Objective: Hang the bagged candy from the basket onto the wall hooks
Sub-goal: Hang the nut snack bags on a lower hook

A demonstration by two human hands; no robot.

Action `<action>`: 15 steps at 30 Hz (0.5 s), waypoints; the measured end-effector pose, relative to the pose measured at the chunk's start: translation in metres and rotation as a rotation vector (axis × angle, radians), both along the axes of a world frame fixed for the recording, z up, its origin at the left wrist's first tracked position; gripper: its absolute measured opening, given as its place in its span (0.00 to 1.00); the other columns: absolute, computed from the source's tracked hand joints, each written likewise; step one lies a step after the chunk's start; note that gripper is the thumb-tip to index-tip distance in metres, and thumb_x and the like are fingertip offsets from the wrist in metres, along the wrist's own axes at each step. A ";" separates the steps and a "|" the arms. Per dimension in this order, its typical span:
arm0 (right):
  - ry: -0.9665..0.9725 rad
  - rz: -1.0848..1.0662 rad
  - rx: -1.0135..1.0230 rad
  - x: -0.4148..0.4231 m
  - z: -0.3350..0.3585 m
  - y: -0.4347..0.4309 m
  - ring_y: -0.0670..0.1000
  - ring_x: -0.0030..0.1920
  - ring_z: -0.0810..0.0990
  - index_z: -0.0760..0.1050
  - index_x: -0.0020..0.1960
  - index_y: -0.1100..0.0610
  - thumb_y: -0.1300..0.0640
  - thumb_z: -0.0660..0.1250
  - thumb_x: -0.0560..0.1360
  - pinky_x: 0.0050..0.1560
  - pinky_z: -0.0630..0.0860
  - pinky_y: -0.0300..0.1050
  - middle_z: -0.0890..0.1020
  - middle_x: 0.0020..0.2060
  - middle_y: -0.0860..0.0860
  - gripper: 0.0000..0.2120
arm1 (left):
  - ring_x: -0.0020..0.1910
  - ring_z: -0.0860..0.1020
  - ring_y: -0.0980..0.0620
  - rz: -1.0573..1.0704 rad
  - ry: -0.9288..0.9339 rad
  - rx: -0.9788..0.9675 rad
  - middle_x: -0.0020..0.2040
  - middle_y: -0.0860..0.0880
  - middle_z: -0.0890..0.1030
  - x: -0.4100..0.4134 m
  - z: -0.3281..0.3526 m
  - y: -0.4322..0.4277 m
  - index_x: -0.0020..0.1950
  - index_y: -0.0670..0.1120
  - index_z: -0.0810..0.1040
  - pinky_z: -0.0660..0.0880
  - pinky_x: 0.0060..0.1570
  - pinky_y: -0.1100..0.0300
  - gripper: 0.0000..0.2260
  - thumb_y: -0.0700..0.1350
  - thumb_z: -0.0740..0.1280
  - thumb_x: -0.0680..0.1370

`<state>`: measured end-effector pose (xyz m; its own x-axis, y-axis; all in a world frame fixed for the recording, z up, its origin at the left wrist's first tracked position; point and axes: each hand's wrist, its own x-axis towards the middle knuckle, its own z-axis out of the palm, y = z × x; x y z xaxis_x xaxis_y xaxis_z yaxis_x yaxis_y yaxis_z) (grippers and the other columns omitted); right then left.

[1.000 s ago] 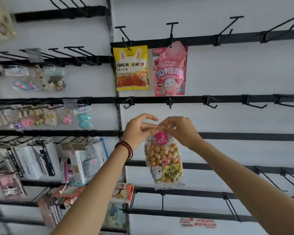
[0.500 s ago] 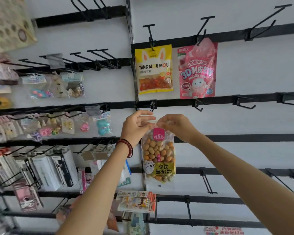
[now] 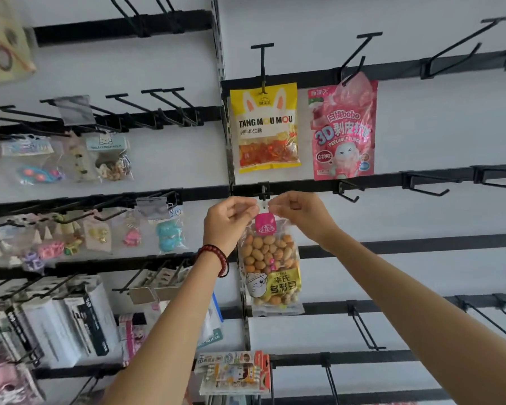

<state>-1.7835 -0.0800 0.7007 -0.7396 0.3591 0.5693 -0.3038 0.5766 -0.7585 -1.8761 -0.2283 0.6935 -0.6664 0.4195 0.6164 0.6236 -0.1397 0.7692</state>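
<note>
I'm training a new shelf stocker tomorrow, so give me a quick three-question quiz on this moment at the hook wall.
1. True or false: the left hand and the right hand both pinch the top of the clear bag of coated nuts.
2. Multiple choice: which bag hangs straight above the held one? A. the yellow bag B. a green bag C. a blue bag
3. Short answer: how many candy bags already hang from the upper rail of this panel?

Key: 1 true. 2 A. 3 two, the yellow one and the pink bag.
</note>
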 end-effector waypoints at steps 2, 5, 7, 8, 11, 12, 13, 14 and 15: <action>0.047 -0.014 -0.044 -0.004 0.001 -0.001 0.41 0.41 0.80 0.80 0.47 0.53 0.58 0.72 0.72 0.38 0.72 0.29 0.83 0.41 0.45 0.05 | 0.43 0.81 0.63 -0.008 0.000 0.010 0.42 0.55 0.84 -0.003 0.005 0.001 0.44 0.51 0.81 0.77 0.47 0.67 0.04 0.44 0.73 0.71; 0.058 -0.009 -0.064 -0.007 0.004 -0.002 0.43 0.42 0.81 0.79 0.49 0.55 0.58 0.72 0.72 0.39 0.73 0.30 0.83 0.41 0.46 0.06 | 0.44 0.81 0.63 -0.015 -0.009 0.007 0.42 0.56 0.83 -0.008 0.009 0.002 0.43 0.53 0.81 0.77 0.48 0.65 0.05 0.44 0.73 0.71; 0.049 -0.019 -0.054 -0.009 0.004 -0.001 0.43 0.41 0.81 0.79 0.47 0.54 0.58 0.71 0.72 0.39 0.74 0.32 0.83 0.41 0.46 0.05 | 0.46 0.81 0.59 -0.011 -0.019 -0.004 0.43 0.54 0.83 -0.012 0.008 0.004 0.43 0.54 0.80 0.78 0.49 0.61 0.05 0.44 0.73 0.71; 0.047 -0.024 -0.056 -0.010 0.003 0.000 0.43 0.40 0.81 0.79 0.47 0.52 0.58 0.71 0.72 0.39 0.74 0.33 0.83 0.41 0.46 0.04 | 0.47 0.81 0.57 -0.009 -0.028 -0.010 0.44 0.53 0.84 -0.013 0.007 0.006 0.43 0.55 0.79 0.79 0.49 0.59 0.06 0.45 0.73 0.71; 0.058 -0.032 -0.092 -0.013 -0.003 0.003 0.46 0.42 0.83 0.79 0.47 0.52 0.57 0.71 0.72 0.40 0.75 0.35 0.84 0.42 0.48 0.04 | 0.47 0.82 0.55 -0.004 -0.046 -0.022 0.45 0.51 0.84 -0.014 0.005 0.010 0.44 0.55 0.79 0.80 0.50 0.54 0.06 0.46 0.73 0.72; 0.061 -0.032 -0.106 -0.013 -0.004 0.005 0.47 0.43 0.83 0.79 0.48 0.53 0.57 0.71 0.72 0.40 0.75 0.36 0.84 0.43 0.49 0.05 | 0.47 0.82 0.55 -0.001 -0.051 -0.022 0.45 0.51 0.84 -0.014 0.005 0.011 0.45 0.54 0.79 0.80 0.49 0.54 0.06 0.46 0.73 0.72; 0.062 -0.032 -0.116 -0.013 -0.005 0.005 0.47 0.43 0.83 0.80 0.49 0.54 0.56 0.71 0.72 0.41 0.75 0.36 0.85 0.43 0.49 0.06 | 0.47 0.82 0.55 -0.002 -0.058 -0.021 0.45 0.51 0.84 -0.014 0.004 0.012 0.46 0.54 0.79 0.80 0.49 0.54 0.06 0.47 0.73 0.72; 0.060 -0.034 -0.119 -0.013 -0.005 0.006 0.47 0.43 0.84 0.80 0.49 0.54 0.56 0.72 0.72 0.42 0.77 0.38 0.85 0.43 0.50 0.06 | 0.47 0.82 0.55 -0.003 -0.066 -0.021 0.45 0.51 0.84 -0.014 0.003 0.013 0.47 0.53 0.79 0.80 0.50 0.54 0.06 0.47 0.73 0.72; 0.055 -0.037 -0.120 -0.013 -0.005 0.006 0.47 0.43 0.84 0.80 0.50 0.54 0.56 0.72 0.72 0.44 0.78 0.39 0.85 0.43 0.50 0.07 | 0.48 0.82 0.55 -0.005 -0.071 -0.021 0.46 0.50 0.84 -0.014 0.003 0.013 0.47 0.53 0.79 0.80 0.50 0.54 0.07 0.47 0.73 0.72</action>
